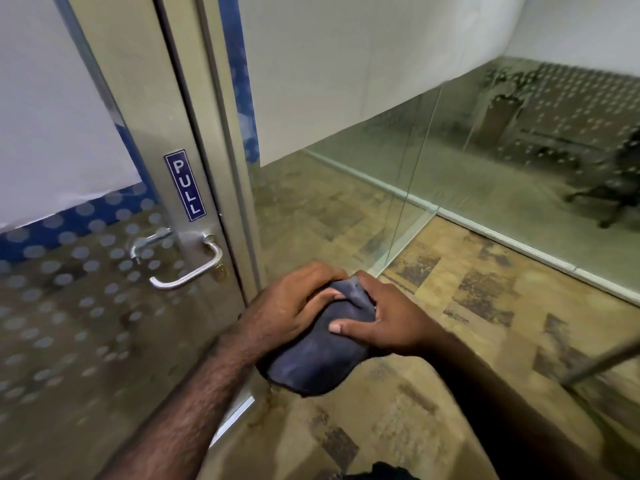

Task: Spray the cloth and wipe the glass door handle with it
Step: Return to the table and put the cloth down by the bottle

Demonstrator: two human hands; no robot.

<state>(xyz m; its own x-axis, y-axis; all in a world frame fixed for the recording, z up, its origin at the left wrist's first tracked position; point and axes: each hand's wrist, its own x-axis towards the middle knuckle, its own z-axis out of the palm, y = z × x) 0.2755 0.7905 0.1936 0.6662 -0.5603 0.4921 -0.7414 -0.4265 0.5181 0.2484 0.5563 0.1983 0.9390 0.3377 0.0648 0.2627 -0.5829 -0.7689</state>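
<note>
Cloth [311,362] bunched between both hands, dark blue, soft, matte. Left hand [294,306] curled over top, right hand [388,323] gripping side. No spray bottle visible; spraying unconfirmed. Door handle [194,268] beyond, well apart, untouched: brushed metal lever, curved. PULL sign [185,185] above, frosted dotted glass [69,289] behind.

Matt dark-blue cloth [313,355], shiny smooth metal door handle [194,268], brushed-metal door frame [145,98].

A blue PULL sign [185,185] (lettered vertically) above patterned carpet [450,306].
</note>
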